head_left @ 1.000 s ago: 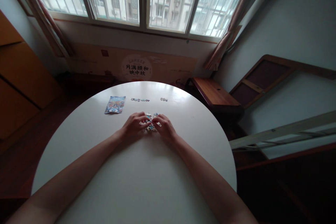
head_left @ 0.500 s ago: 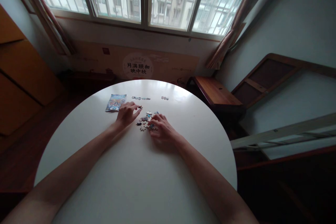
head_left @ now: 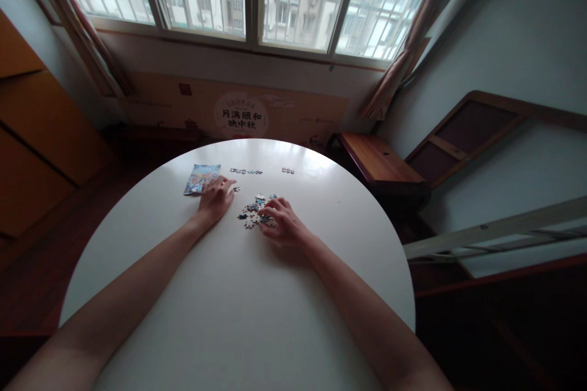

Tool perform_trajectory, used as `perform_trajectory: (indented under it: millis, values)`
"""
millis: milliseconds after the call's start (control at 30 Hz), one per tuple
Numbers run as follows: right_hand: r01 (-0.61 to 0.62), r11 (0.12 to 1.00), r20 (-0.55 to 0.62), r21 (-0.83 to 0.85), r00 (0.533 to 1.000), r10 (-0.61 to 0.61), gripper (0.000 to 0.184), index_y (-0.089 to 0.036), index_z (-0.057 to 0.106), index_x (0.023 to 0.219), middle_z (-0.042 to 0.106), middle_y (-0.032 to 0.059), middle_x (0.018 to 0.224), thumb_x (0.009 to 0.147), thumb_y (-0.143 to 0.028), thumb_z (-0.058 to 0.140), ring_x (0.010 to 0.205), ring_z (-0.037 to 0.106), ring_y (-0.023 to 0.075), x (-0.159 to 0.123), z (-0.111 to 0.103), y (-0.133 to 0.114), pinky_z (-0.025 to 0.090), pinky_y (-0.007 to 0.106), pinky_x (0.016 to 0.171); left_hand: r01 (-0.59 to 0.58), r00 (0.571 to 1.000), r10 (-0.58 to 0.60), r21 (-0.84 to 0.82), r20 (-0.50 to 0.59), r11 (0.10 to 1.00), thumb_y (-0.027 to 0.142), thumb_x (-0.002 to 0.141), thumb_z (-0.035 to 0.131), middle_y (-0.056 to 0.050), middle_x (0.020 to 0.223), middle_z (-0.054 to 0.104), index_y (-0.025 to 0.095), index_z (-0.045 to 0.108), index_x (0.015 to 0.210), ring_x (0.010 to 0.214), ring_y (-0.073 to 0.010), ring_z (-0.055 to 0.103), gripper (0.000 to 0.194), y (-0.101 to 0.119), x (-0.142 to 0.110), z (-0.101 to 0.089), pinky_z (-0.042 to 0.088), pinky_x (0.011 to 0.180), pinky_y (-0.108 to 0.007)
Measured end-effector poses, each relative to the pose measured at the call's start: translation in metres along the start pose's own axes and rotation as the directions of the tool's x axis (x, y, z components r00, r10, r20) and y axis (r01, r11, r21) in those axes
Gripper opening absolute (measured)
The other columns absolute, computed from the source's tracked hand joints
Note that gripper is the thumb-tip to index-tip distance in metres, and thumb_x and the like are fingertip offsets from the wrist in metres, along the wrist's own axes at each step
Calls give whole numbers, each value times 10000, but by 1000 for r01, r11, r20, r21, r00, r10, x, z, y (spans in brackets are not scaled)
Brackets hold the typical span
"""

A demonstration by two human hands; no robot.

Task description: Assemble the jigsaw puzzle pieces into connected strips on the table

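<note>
My left hand (head_left: 217,198) reaches over the table beside the right edge of a colourful printed packet (head_left: 196,180). Its fingers are bent, with a small jigsaw piece (head_left: 236,189) at the fingertips, low over the table or touching it. My right hand (head_left: 283,223) rests at the right side of a loose pile of jigsaw pieces (head_left: 251,215). Its thumb and fingers are curved and apart, with pieces showing between them; none looks gripped. Part of the pile is hidden under the right hand.
The round white table (head_left: 238,305) carries a row of jigsaw pieces (head_left: 246,171) near its far edge, with another small group (head_left: 288,171) to the right. A wooden bench (head_left: 378,159) stands beyond the table's right side. A barred window (head_left: 293,0) is ahead.
From the pile, my left hand has moved left towards the packet, and a jigsaw piece has moved with it. My right hand has stayed by the pile, shifting slightly.
</note>
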State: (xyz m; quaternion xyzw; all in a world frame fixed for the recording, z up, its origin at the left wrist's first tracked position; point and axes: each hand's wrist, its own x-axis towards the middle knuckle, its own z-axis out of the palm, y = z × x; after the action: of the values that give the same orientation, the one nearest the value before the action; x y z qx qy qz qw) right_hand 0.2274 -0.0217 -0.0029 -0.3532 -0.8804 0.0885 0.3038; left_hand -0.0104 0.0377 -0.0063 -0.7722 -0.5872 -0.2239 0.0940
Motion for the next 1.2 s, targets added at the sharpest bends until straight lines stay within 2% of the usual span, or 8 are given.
perform_trajectory:
  millis: [133,267,400,667,833,1000,1200]
  values:
    - [3,1000,-5,-1,1000,-3,294,-232,627,1045,565,58,1021,756,-241,680,976,442,221,0,0,0,388,403,929,-57,998,58,-19,41,998,270,879,456,-88,1033,629,208,683,997,988,-269,549,263,5,-1,-5,355,880,-427]
    - [5,1000,-4,3,1000,-5,271,-233,631,1036,569,60,1013,769,-239,671,971,446,221,0,-1,0,395,406,921,-107,992,106,20,69,994,302,896,428,-95,1015,641,212,691,971,993,-280,535,288,12,-2,-9,328,893,-452]
    - [3,1000,-4,7,1000,-3,259,-236,635,1030,572,59,1007,773,-248,673,969,448,220,1,-2,0,401,406,913,-96,993,93,52,73,994,325,898,418,-95,1046,643,212,682,946,1024,-289,513,291,14,-2,-10,311,903,-465]
    - [5,1000,-8,8,1000,-5,229,-234,641,1015,584,58,994,786,-245,659,961,453,215,1,-3,1,405,401,906,-55,998,55,30,10,998,323,875,439,-119,1169,617,183,654,1049,1127,-319,454,310,17,-3,-9,251,969,-520]
    - [18,1000,-18,14,1000,-18,220,-227,644,1012,590,59,984,792,-236,644,953,460,212,1,-3,1,409,394,902,-59,996,57,31,67,998,369,876,437,-107,1142,630,202,661,1023,1116,-322,453,316,18,-2,-12,233,979,-538]
    - [22,1000,-16,15,1000,-21,212,-225,643,1013,587,59,975,802,-246,634,944,467,206,1,-3,2,407,388,904,-20,991,11,66,130,998,457,868,440,-109,1165,617,204,650,1058,1146,-345,410,379,9,7,-13,206,1007,-546]
    - [17,1000,-10,16,1000,-17,227,-227,646,1029,592,59,986,802,-240,632,955,473,210,1,-2,2,412,386,904,26,973,-37,54,227,998,539,861,423,-131,1316,519,188,552,1242,1192,-379,371,534,-3,13,-10,240,1005,-555]
